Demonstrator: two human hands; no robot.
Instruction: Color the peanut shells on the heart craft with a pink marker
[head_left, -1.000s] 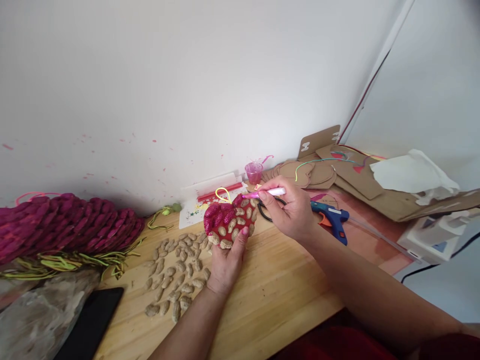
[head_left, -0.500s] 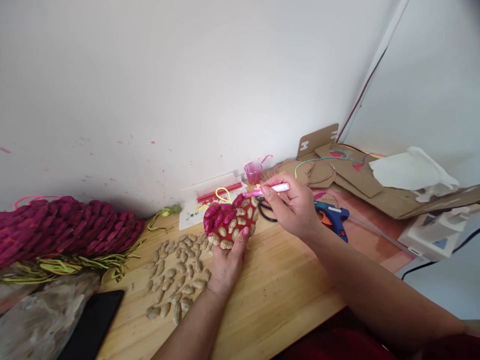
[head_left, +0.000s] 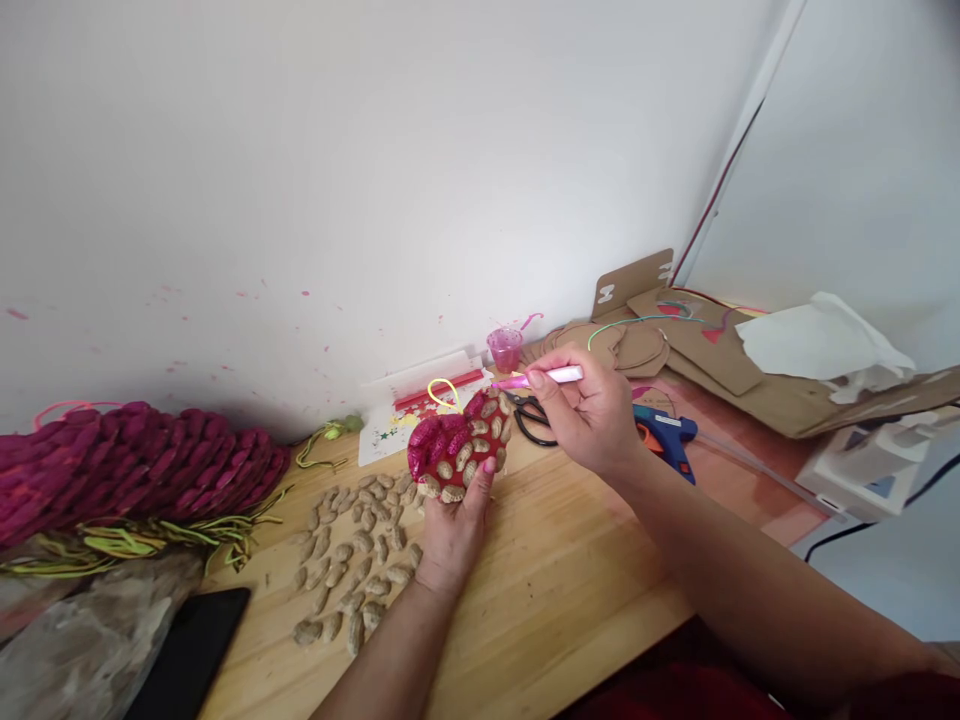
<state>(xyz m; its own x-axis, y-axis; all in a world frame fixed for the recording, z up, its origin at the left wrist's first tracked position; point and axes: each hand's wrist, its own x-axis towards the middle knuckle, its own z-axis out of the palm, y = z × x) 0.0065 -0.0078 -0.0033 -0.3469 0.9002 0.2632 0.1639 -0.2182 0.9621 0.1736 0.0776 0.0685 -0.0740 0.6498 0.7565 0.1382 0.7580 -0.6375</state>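
My left hand [head_left: 456, 535] is closed around the lower edge of a red heart-like piece [head_left: 495, 438] covered in peanuts, with the thumb on its front. Its peanuts at the upper left are painted magenta; the others are bare tan shell. A yellow cord loop [head_left: 444, 393] sticks up from its top. Between the thumb and fingers of my right hand [head_left: 581, 410] is a paintbrush [head_left: 559, 376] with a white handle and a pink tip. That tip is close to the upper right edge of the piece; whether it touches, I cannot tell.
Loose peanuts [head_left: 363, 541] lie on the wooden table [head_left: 555, 600]. Behind stands a cup of pink paint [head_left: 505, 349]. Black-handled scissors [head_left: 534, 422], a blue glue gun [head_left: 667, 435] and cardboard [head_left: 712, 360] are at right. Magenta painted pieces [head_left: 150, 460] are stacked left, near a black tablet-like slab [head_left: 191, 650].
The brush has lifted slightly off the painted peanut toward the right, showing more of its pink end. The piece in my left hand has tilted a little.
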